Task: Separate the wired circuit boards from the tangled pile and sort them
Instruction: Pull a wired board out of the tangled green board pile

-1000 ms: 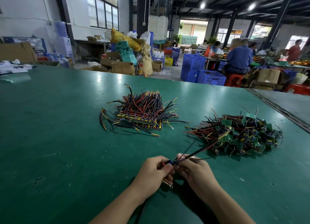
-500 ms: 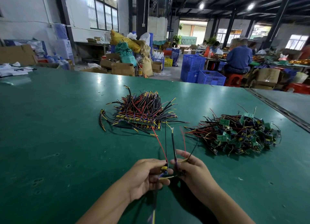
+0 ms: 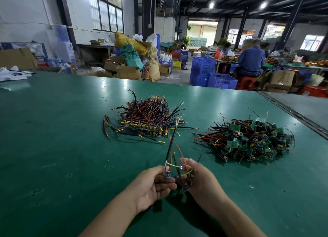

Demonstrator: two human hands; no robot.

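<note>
On the green surface [image 3: 53, 148], an aligned stack of small boards with red, black and yellow leads [image 3: 147, 125] lay left of centre, seemingly the sorted lot. Nearer, the left hand [image 3: 152, 187] pinched one small wired circuit board [image 3: 166, 173] upright in curled fingers [image 3: 166, 186]. Just beside it, the right hand [image 3: 200, 180] gripped a second wired board [image 3: 185, 186], probably to draw their crossed leads apart. The tangled pile of green boards [image 3: 248, 142] sat well apart on the right
</note>
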